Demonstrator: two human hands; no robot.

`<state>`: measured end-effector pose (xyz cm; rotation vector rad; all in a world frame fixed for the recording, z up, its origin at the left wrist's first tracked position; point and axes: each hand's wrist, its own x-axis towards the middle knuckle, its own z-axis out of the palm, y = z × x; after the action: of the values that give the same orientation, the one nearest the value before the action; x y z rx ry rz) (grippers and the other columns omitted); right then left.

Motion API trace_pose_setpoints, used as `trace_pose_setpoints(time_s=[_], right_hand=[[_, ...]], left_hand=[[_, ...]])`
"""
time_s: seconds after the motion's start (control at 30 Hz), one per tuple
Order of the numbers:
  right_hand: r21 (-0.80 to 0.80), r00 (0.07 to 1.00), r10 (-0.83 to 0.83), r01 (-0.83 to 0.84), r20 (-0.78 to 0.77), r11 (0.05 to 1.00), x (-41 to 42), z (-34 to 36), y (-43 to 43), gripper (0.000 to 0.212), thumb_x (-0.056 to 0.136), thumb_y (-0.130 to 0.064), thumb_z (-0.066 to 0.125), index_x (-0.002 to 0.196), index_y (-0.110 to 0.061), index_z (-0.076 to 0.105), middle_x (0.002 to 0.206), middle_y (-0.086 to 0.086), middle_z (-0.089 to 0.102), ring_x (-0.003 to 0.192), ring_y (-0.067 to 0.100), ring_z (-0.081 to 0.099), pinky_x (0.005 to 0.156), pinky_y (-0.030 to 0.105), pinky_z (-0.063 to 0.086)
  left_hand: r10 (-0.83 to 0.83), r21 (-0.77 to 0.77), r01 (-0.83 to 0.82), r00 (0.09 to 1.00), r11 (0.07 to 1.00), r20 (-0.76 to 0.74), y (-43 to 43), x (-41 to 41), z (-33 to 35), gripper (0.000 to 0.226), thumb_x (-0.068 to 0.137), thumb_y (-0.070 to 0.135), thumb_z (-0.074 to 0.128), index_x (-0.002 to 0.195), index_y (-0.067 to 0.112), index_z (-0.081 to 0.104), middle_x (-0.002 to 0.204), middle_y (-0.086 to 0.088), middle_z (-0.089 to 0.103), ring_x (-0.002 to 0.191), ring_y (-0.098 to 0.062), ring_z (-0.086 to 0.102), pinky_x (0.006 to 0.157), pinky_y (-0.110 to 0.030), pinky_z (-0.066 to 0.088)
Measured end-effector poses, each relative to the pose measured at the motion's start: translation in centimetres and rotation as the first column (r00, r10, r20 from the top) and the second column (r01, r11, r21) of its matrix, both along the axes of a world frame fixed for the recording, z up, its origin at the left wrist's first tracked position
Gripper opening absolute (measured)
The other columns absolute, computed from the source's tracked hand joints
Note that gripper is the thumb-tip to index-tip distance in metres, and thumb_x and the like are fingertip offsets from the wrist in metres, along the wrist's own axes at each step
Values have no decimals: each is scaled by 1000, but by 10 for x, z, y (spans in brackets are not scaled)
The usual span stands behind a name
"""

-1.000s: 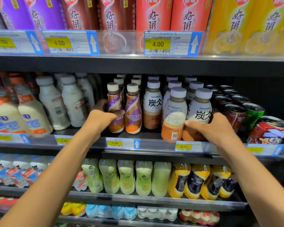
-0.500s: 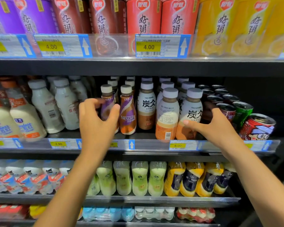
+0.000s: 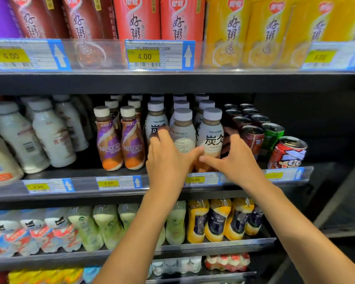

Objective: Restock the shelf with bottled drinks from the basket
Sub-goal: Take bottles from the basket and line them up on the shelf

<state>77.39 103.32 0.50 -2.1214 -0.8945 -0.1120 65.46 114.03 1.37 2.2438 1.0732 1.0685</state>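
On the middle shelf point(image 3: 86, 186), Tanbing coffee bottles with grey caps stand in three rows. My left hand point(image 3: 168, 160) wraps the front middle Tanbing bottle point(image 3: 183, 130), whose back label faces me: fingers on its left side, thumb on its right. My right hand point(image 3: 237, 158) holds the front right Tanbing bottle point(image 3: 211, 136), thumb across its base and fingers behind its right side. Two purple-and-orange Nescafé bottles point(image 3: 111, 144) stand upright just left of my left hand. The basket is not in view.
White milk bottles point(image 3: 49, 136) fill the shelf's left part. Drink cans, among them a green can point(image 3: 272, 134) and a red cartoon can point(image 3: 287, 154), crowd against my right hand. Porridge tubs point(image 3: 137, 19) sit on the shelf above. Green and yellow bottles point(image 3: 217, 219) line the shelf below.
My left hand let go of the Nescafé bottles and moved right onto the middle Tanbing bottle. My right hand stayed at the right Tanbing bottle. The view shifted slightly right.
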Motion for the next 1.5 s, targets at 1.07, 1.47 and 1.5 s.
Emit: trace_pose_setpoints(time_s=[1.07, 1.47, 1.5], right_hand=[[-27, 1000, -11, 12, 18, 1000, 7, -4, 2, 77, 71, -54, 81, 125, -11, 48, 121, 8, 58, 110, 25, 55, 80, 34, 46], [-7, 999, 44, -44, -25, 999, 5, -1, -3, 84, 72, -48, 84, 138, -19, 39, 127, 3, 62, 107, 20, 58, 88, 38, 52], [-4, 998, 50, -50, -27, 999, 6, -1, -3, 84, 73, -47, 83, 139, -20, 38, 127, 4, 63, 104, 20, 58, 87, 38, 52]], left_hand=[[-310, -240, 304, 951, 922, 17, 44, -6, -7, 66, 64, 52, 80, 115, 19, 55, 108, 2, 69, 97, -16, 65, 80, -35, 57], [-175, -191, 154, 979, 969, -100, 35, -3, -7, 73, 64, 59, 82, 103, 7, 49, 108, -10, 56, 101, -29, 56, 75, -38, 48], [-191, -192, 170, 977, 966, -94, 39, -2, -9, 71, 63, 59, 83, 99, 8, 49, 105, -8, 57, 99, -27, 57, 73, -37, 48]])
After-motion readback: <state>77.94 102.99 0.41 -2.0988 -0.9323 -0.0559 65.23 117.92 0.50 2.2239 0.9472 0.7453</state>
